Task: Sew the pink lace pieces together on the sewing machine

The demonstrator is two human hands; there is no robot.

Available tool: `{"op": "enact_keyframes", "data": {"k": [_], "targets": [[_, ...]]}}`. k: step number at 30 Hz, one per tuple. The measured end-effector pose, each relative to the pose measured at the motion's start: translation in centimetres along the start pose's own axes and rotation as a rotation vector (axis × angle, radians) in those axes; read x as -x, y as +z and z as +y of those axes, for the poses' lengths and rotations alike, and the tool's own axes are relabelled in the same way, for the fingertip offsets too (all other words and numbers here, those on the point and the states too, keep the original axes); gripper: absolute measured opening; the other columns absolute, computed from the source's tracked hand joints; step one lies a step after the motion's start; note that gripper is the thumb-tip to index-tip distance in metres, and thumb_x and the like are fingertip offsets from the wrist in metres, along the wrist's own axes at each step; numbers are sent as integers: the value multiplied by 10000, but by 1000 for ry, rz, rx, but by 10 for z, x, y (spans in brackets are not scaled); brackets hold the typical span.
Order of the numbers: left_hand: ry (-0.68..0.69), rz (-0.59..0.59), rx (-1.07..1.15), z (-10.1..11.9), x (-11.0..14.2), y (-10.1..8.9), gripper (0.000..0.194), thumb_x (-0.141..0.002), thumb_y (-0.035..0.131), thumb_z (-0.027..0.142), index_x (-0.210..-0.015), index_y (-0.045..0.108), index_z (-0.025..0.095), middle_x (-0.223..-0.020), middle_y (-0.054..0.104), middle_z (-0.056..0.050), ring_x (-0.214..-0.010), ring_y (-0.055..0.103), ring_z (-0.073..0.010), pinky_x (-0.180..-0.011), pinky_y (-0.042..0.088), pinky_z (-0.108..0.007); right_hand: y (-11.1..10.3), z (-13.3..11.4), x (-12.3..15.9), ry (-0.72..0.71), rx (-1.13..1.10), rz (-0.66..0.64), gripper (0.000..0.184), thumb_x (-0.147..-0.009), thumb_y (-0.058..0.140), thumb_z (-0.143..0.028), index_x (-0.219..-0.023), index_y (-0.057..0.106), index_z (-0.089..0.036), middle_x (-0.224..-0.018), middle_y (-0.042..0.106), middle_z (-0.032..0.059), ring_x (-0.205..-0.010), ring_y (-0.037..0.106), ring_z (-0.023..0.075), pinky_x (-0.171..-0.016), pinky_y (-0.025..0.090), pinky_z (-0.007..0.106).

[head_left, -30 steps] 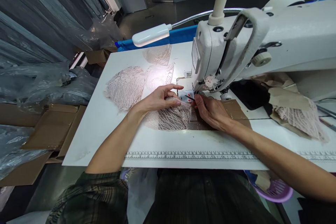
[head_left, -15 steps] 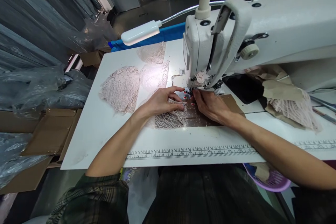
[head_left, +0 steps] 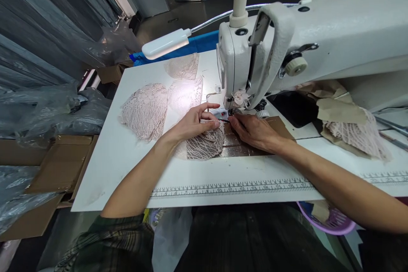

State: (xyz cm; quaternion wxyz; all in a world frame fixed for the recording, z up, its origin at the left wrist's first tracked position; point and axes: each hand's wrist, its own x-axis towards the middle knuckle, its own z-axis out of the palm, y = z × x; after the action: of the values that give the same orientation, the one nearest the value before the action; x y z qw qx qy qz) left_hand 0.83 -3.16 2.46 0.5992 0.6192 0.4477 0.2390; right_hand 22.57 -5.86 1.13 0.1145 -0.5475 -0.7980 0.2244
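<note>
My left hand (head_left: pixel 196 122) is closed on the upper edge of a pale pink lace piece (head_left: pixel 205 142), thumb and fingers pinching while the index finger stretches forward. Facing it, my right hand (head_left: pixel 253 131) has its fingers pressed together at a thin dark piece (head_left: pixel 224 120), which spans the small gap between both hands. Its exact kind is too small to make out. Both hands are just in front of the needle area of a white sewing machine (head_left: pixel 234 63). Beneath them lies a shiny brown sheet (head_left: pixel 237 150). My right fingertips are partly hidden.
More lace pieces (head_left: pixel 145 112) lie on the white table (head_left: pixel 121 178) to the left. A lamp (head_left: pixel 165 43) shines from above. Right of the machine head are a black flat object (head_left: pixel 293 108), brown paper (head_left: pixel 336 110) with lace, and scissors (head_left: pixel 390 123). A purple basket (head_left: pixel 341 227) hangs below the edge.
Both hands have drawn slightly toward me from the needle area. The thin dark piece, earlier slanted beside the needle, now lies flatter between my fingertips. The view has shifted a little.
</note>
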Motion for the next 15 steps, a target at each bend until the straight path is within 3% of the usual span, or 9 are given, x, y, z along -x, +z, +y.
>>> {"op": "enact_keyframes", "data": {"k": [15], "targets": [[-20,36,45,-4,-3,3,660,-743,792,321,-1281,467,118,-789,675,-15,-709,598,-113,-689,456,-262,0,-4,-3,25,62,-26,432,-1031,264,-453,-990,615,-205,-774,669,56,-672,606,208,-600,333,288]]}}
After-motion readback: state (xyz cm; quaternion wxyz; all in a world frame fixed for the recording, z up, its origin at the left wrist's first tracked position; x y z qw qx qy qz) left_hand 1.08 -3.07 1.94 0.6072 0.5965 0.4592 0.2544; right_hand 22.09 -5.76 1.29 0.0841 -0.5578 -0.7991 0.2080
